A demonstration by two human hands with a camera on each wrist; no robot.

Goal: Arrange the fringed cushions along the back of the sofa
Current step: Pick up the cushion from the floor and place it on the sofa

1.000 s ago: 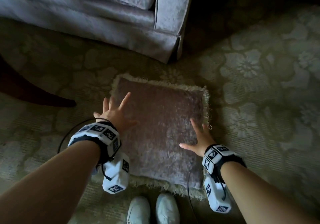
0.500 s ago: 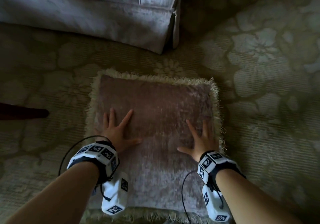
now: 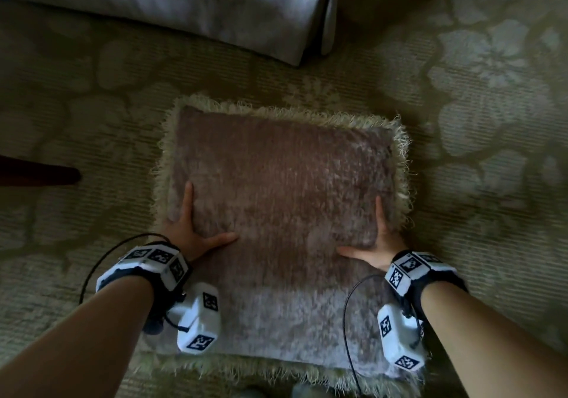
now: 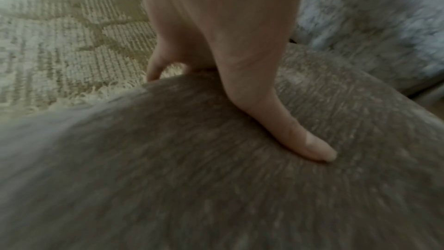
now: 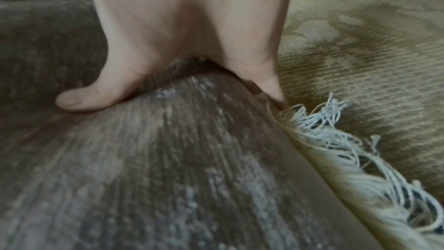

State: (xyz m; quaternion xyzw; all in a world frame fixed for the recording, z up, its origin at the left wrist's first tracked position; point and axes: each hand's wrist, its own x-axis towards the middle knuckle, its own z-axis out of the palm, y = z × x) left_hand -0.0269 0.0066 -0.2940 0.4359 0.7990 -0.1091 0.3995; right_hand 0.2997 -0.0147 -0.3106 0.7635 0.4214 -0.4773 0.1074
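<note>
I have the square mauve velvet cushion with the pale cream fringe (image 3: 282,213) lying flat on the olive floral-patterned carpet (image 3: 476,244), just in front of the grey velvet sofa (image 3: 184,7), whose front corner shows at the top of the head view. None of the sofa's back is in view.

My guess is that it will handle light and soft: the pile dents under my thumbs, and the body bulges up between thumb and fingers in both wrist views. It will sag if I lift it by one edge, so I judge the two side edges, about midway along, to be the place to hold, with the grip on the stuffed body and not the loose fringe threads, which could snag or pull.

My left hand (image 3: 187,228) clasps the left edge, its thumb (image 4: 300,140) stretched flat across the top face and its fingers curling down over the side toward the carpet. My right hand (image 3: 376,244) mirrors it on the right edge, thumb (image 5: 96,96) lying on the velvet, fingers tucked down beside the fringe (image 5: 324,130). Both forearms reach straight forward and down, wrists roughly level, palms facing each other across the cushion.
</note>
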